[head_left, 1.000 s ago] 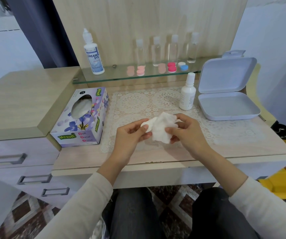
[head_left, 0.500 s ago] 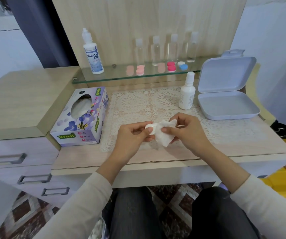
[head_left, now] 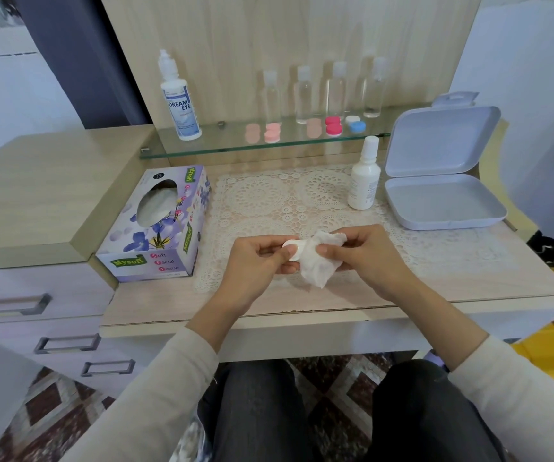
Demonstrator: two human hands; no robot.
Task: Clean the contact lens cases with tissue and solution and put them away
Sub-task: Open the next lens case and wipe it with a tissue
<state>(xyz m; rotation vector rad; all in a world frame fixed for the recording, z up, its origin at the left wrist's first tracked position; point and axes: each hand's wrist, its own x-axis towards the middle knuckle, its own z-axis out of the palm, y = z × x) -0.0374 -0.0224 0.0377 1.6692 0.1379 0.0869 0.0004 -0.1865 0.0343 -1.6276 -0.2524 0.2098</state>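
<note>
My left hand [head_left: 256, 261] pinches a white contact lens case [head_left: 292, 249] above the lace mat. A crumpled white tissue [head_left: 317, 263] covers the case's right half, and my right hand [head_left: 367, 256] grips that tissue against it. A small white solution bottle [head_left: 364, 176] stands upright on the mat behind my hands. On the glass shelf [head_left: 222, 148] lie pink lens cases [head_left: 272, 132], a red one [head_left: 333, 125] and a white and blue one [head_left: 355, 123].
A tissue box [head_left: 160, 225] sits left of the mat. An open lilac plastic box [head_left: 442, 198] stands at the right. A large solution bottle [head_left: 179, 98] and several clear bottles [head_left: 304, 93] line the shelf. Drawers are at the left.
The hands have drawn lower and closer together. The tissue has slid to the right, and the white lens case now shows at my left fingertips.
</note>
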